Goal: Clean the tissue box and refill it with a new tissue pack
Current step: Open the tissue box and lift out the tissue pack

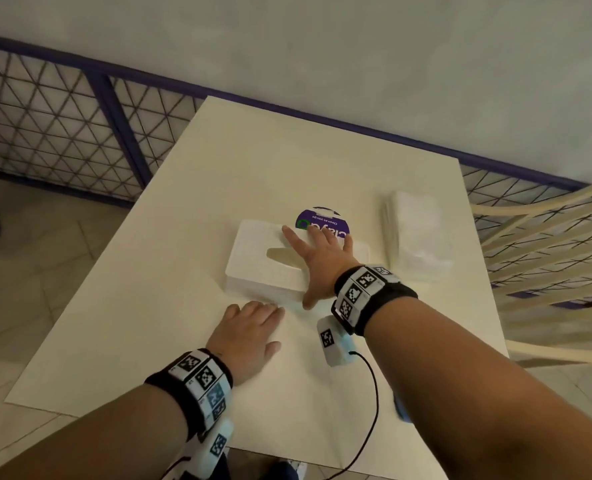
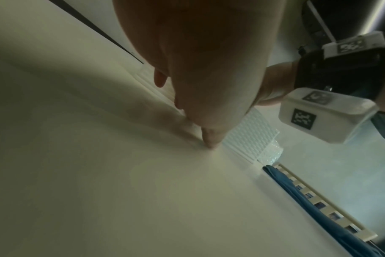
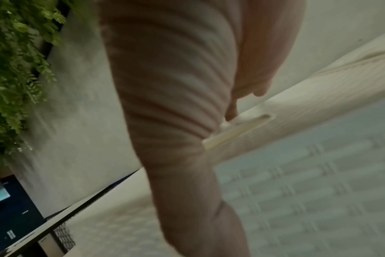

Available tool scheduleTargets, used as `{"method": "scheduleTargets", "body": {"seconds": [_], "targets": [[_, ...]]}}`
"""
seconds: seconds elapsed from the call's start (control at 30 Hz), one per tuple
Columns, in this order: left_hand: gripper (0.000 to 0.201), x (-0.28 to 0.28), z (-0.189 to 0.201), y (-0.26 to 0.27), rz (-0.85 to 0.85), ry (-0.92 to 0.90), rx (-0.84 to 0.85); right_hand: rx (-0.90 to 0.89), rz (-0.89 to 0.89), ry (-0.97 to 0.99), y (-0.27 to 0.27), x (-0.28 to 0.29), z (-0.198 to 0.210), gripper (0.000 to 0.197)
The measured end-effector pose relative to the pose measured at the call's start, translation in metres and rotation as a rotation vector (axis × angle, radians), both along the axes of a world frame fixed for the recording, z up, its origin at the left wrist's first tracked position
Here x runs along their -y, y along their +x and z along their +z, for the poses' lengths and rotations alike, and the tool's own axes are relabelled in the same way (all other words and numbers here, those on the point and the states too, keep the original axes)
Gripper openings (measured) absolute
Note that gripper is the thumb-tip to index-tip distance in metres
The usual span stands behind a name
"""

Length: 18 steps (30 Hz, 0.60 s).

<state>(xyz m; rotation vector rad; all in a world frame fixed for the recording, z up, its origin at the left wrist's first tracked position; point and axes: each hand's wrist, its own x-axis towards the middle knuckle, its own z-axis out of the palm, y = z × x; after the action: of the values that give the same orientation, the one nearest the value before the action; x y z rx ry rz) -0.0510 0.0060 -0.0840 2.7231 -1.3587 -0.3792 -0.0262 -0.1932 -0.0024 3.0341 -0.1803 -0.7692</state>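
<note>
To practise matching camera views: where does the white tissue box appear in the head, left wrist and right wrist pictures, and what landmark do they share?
Head: the tissue box sits mid-table, under the right hand.
Left wrist: only its ribbed side shows, right of centre, beyond the left hand.
Right wrist: its slotted top runs diagonally at centre-right.
Shared landmark: the cream table.

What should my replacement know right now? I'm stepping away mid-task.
Right hand: open, spread flat over the white rectangular tissue box mid-table, not gripping.
Left hand: open, resting on the cream table just before the box.
Purple round wipes container: behind the box.
Clear-wrapped new tissue pack: right of the box, untouched.
Done: nothing visible. Left: wipe the box, open it, load the pack.
</note>
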Motion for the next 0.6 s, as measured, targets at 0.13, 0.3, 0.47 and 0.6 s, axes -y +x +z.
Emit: {"method": "scheduleTargets", "body": {"seconds": [0.13, 0.3, 0.47, 0.6], "targets": [[0.054, 0.004, 0.002, -0.002, 0.049, 0.002, -0.001, 0.049, -0.007, 0.028, 0.0, 0.0, 0.001, 0.142], [0.042, 0.016, 0.008, -0.002, 0.096, -0.037, -0.025, 0.069, -0.034, 0.101, 0.003, 0.005, 0.006, 0.137], [0.039, 0.017, 0.012, -0.002, 0.114, -0.038, -0.009, 0.011, -0.082, 0.16, 0.008, 0.014, 0.017, 0.134], [0.046, 0.012, 0.017, 0.001, 0.095, 0.004, -0.074, 0.012, -0.106, 0.205, 0.01, 0.023, 0.021, 0.132]]}}
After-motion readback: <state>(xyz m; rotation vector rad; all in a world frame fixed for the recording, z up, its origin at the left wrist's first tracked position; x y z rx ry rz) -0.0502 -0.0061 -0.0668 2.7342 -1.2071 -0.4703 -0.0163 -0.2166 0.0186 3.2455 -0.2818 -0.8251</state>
